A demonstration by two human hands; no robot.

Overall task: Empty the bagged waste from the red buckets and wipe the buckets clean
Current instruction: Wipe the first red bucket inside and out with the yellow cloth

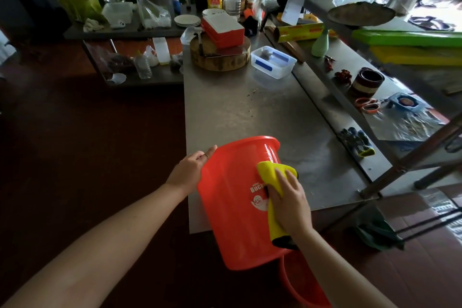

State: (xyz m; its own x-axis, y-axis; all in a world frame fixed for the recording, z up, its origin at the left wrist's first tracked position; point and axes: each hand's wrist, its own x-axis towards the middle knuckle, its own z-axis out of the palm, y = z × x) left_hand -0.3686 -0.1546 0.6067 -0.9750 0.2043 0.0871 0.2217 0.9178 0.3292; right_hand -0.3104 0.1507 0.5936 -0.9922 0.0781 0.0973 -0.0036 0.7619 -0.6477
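— So, how far along is the person getting?

— Midway, probably. At the near end of the steel counter [250, 107] the red bucket [232, 207] is lying tilted on the edge, with its mouth facing away and its base hanging out toward the person. No bag is showing at its rim, so the emptying is looking done for this one, though its inside is hidden.

— And the other bucket?

— A second red bucket [306, 292] is peeking out just below the first, down by the floor. Only part of its rim is showing, so whether it is emptied or wiped cannot be told.

— What is doing the wiping?

— A yellow cloth [268, 170] is lying flat against the outer wall of the tilted bucket, beside the white logo. The right grip [291, 199] is pressing it there, with the fingers spread over it and the thumb tucked round its edge, so it is clamped on the cloth.

— And the left?

— The left grip [190, 170] is bracing the bucket's side just under the rim, with its fingers bent against the plastic. The outside wipe is appearing to be under way, and the rest of that wall is likely waiting.
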